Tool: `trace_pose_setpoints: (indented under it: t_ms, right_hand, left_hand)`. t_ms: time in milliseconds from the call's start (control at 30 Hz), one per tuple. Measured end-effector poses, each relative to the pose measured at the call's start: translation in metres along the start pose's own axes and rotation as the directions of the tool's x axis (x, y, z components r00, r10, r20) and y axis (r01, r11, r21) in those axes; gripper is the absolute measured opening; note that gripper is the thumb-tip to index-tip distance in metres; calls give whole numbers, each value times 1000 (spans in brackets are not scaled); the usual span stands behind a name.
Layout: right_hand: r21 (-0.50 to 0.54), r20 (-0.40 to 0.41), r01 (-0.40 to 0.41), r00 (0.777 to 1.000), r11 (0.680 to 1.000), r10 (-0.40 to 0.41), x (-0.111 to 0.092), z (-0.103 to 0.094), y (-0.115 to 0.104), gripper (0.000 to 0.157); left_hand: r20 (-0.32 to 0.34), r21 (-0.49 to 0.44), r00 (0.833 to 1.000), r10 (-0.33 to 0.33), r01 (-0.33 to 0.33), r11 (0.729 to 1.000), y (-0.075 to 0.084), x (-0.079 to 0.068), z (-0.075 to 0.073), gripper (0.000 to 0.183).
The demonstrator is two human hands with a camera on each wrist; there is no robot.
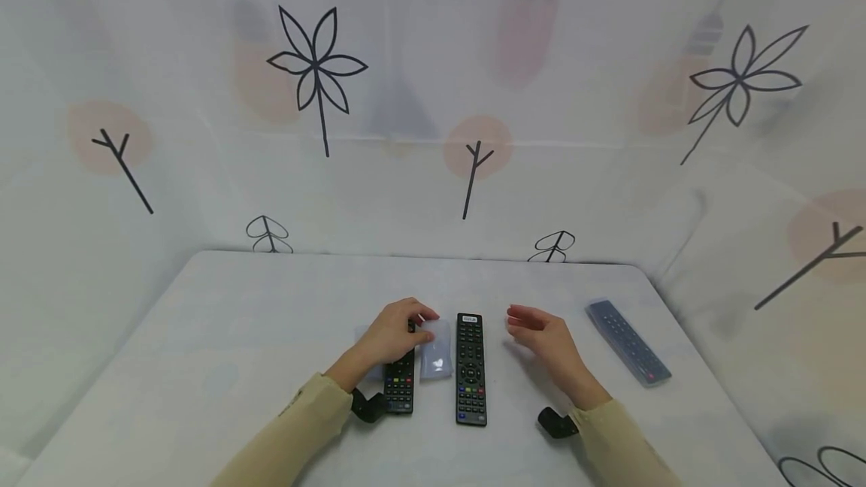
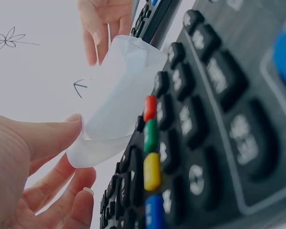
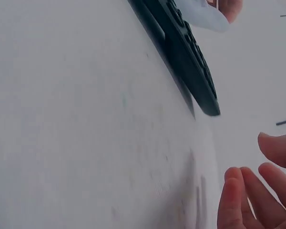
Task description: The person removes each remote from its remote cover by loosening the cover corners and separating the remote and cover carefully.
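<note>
My left hand [image 1: 394, 333] reaches across the upper part of a black remote control [image 1: 399, 385], hiding some of it. Its thumb and fingers pinch the far end of a folded translucent plastic sleeve [image 1: 436, 359]. In the left wrist view the pale sleeve [image 2: 117, 100] stretches away from the thumb, beside the remote's buttons. A second black remote [image 1: 470, 370] lies just right of the sleeve. My right hand [image 1: 544, 337] hovers right of that remote, fingers loosely bent and holding nothing; in the right wrist view its fingertips are apart from the dark remote [image 3: 181, 62].
A remote in a clear bluish cover [image 1: 628, 342] lies slanted near the white table's [image 1: 271, 291] right side. Another pale plastic piece [image 1: 372, 374] shows partly behind the left hand. Patterned white cloth [image 1: 406, 194] rises behind the table and along its sides.
</note>
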State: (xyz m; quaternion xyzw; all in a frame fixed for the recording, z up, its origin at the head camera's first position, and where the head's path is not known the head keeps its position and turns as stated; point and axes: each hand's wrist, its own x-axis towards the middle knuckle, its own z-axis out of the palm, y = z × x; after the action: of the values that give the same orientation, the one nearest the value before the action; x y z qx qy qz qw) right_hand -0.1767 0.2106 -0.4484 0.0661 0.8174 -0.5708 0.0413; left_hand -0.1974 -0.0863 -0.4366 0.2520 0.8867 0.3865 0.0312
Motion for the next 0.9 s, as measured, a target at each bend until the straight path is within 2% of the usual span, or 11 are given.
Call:
trace_pose_setpoints:
  t_ms: [333,600,733,833,900]
  right_hand:
    - [-43,-66,5,998,999,-8,-8,-44,6,47]
    - [51,-161,77,985,996,-67,-12,-85,22,51]
    - [-81,-251,19,967,997,-38,-14,-105,27,48]
    - [-194,-313,-65,950,979,1,-16,-117,32,47]
    - [-231,-341,-99,940,968,15,-16,-125,36,48]
  left_hand:
    - [0,1,1000,-4,4,1000,-1,0,0,27]
    - [0,-12,1000,8,-8,1000,-2,-1,0,27]
    - [0,-18,1000,11,-11,1000,-3,-1,0,27]
    - [0,-17,1000,7,-7,1000,-3,-1,0,27]
    - [-1,-13,1000,6,-6,1000,-3,0,0,27]
